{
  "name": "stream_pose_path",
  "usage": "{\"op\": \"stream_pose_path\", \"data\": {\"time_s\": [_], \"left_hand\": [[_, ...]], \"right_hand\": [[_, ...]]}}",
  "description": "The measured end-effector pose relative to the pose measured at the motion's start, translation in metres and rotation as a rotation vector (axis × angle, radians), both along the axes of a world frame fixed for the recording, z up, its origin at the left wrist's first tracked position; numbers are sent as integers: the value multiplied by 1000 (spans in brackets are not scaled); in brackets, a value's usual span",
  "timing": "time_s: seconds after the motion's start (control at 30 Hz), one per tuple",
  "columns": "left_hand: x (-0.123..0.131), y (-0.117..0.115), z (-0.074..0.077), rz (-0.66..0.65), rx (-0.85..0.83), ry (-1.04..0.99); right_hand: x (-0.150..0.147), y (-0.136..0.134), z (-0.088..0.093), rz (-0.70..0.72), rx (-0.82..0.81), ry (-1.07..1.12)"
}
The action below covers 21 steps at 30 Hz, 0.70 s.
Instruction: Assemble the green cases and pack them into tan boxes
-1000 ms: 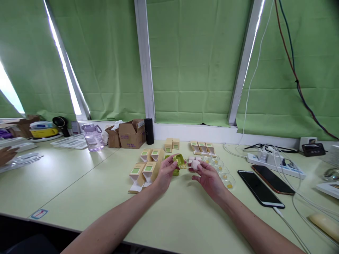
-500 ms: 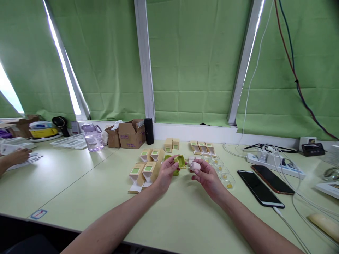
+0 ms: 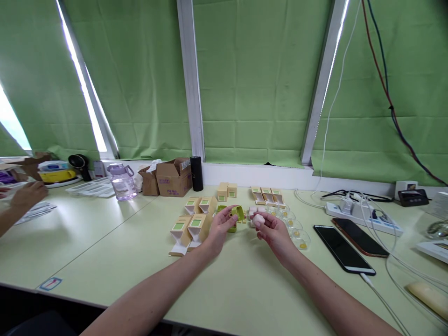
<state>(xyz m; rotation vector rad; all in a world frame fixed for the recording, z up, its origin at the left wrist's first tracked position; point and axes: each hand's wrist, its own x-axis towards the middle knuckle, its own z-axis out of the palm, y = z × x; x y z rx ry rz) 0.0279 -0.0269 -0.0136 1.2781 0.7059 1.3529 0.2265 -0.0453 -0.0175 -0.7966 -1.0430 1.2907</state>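
Pinching a small green cup [image 3: 238, 213] between thumb and fingers, the left hand [image 3: 220, 227] is curled part-way closed, holding it up over the middle of the table [image 3: 224, 291], its mouth tipped sideways. And over on the other side, the right hand [image 3: 276, 231] has a white block [image 3: 258, 219] at its fingertips, thumb against it, fingers bent round, grip only as wide as the block itself! Cup and block face each other across a narrow gap, near but not touching.

Below the left hand there's a second green piece [image 3: 232, 229] on the table, partly covered. Tiny yellow bits [image 3: 244, 220] sit in between the two hands, too small to make out, and more white pieces [image 3: 252, 210] lie just behind the right fingertips. Look right of those: a cluster of clear plastic cups [image 3: 302, 241], the nearest with something yellow inside.

Left of the left hand, four tan boxes [image 3: 199, 224] lie with green squares showing, the front pair with flaps hanging down. Two more small boxes [image 3: 222, 192] stand at the back, and three others [image 3: 267, 195] lie in a row behind the clear cups.

Out right, two dark-screened phones [image 3: 345, 250] rest beside a white power strip [image 3: 364, 219]. Far left, past a lilac water jug [image 3: 123, 183], a co-worker's hand [image 3: 28, 193] is at the table too, what it has hold of too blurred to tell.
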Motion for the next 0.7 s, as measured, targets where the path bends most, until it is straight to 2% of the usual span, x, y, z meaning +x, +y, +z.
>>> {"op": "stream_pose_path", "data": {"time_s": [0.1,0.2,0.4,0.7], "left_hand": [[0,-1,0,22,-21,41],[1,-2,2,47,1,92],[2,-6,5,62,53,178],[6,-8,9,5,59,230]], "right_hand": [[2,2,-2,4,-87,46],[4,3,-1,67,-102,105],[2,0,3,27,-65,139],[0,-1,6,-19,64,-16]]}}
